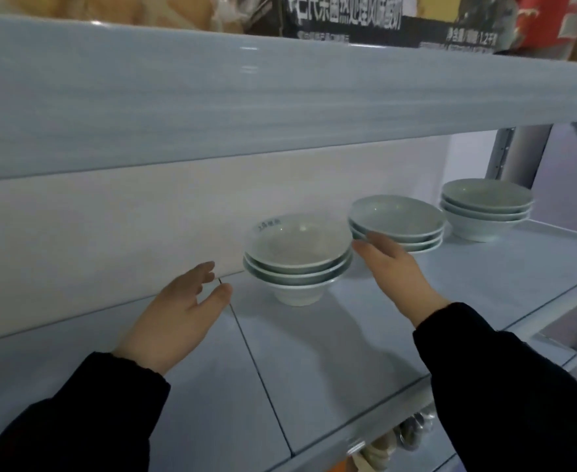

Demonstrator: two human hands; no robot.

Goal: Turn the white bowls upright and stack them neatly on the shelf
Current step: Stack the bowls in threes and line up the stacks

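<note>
Three stacks of upright white bowls stand on the grey shelf [348,335]. The nearest stack [297,260] holds three bowls, and faint writing marks the top bowl's inner rim. The middle stack [397,221] sits behind and to the right of it. The far stack [486,207] is at the right end by the post. My left hand [181,311] hovers open just left of the nearest stack, touching nothing. My right hand [399,270] reaches between the nearest and middle stacks, fingers apart, with fingertips at the middle stack's left rim.
The upper shelf's thick front edge [280,97] hangs low over the bowls, with boxes and bags [348,18] on top. A metal upright post [518,151] stands at the right. Dishes [399,437] show on the shelf below.
</note>
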